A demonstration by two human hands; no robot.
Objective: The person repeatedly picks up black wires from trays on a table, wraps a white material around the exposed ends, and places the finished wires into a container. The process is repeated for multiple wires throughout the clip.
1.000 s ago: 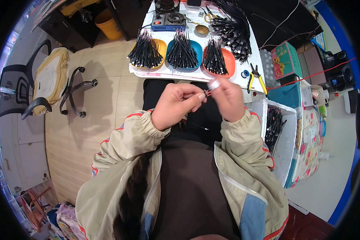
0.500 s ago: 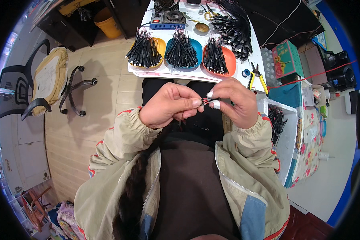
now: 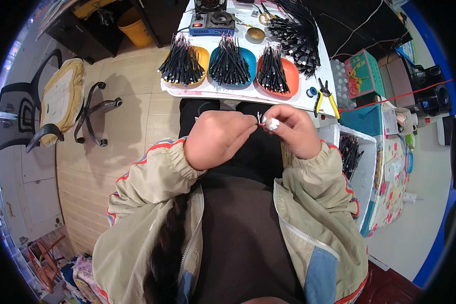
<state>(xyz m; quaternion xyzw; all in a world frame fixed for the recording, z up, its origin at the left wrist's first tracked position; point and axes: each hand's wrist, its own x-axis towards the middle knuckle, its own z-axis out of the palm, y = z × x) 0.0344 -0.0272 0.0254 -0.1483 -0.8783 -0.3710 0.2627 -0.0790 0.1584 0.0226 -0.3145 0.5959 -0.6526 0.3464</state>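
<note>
Over my lap, my left hand (image 3: 219, 139) and my right hand (image 3: 298, 134) meet fingertip to fingertip. Between them shows a short stretch of thin red and black wires (image 3: 260, 123), with pale strands sticking up from it. The left fingers are pinched on the wires, the back of that hand turned up and hiding most of the cable. Right thumb and forefinger, with white coverings on their tips, are closed on the wires' other side. Past my hands, black cable pieces (image 3: 184, 63) lie in a yellow tray (image 3: 203, 53), with more in a blue tray (image 3: 250, 77) and an orange tray (image 3: 292, 76).
On the white table (image 3: 187, 92) stand a blue soldering station (image 3: 211, 26), a round tin (image 3: 256, 33) and a large cable bundle (image 3: 301, 48). Yellow-handled pliers (image 3: 326, 97) and a blue spool (image 3: 311, 91) lie at its right edge. A white foam box (image 3: 366, 175) with cables sits at right.
My left hand has rolled over, its back now upward, and the wires have turned with pale strands pointing up. My right fingers have drawn closer together around them.
</note>
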